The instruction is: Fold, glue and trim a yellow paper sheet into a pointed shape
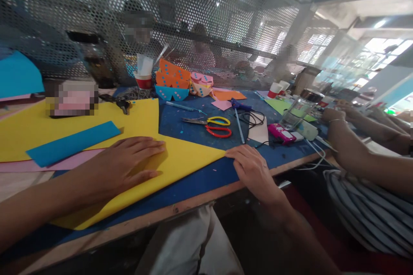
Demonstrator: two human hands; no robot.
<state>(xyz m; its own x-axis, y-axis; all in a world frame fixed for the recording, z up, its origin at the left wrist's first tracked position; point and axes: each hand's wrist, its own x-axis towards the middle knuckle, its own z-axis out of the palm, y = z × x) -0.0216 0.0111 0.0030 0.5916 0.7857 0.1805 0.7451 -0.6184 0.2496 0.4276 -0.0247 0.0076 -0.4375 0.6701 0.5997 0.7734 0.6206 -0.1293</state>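
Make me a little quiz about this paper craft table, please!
1. True or false: the left hand lies flat on the yellow paper.
2. Which thing rests partly on the yellow paper, beyond the left hand? A) the blue paper strip B) a drinking glass C) a red cup
3. Which part of the yellow paper does the right hand touch?

Key: 1 true. 2 A. 3 its pointed tip.
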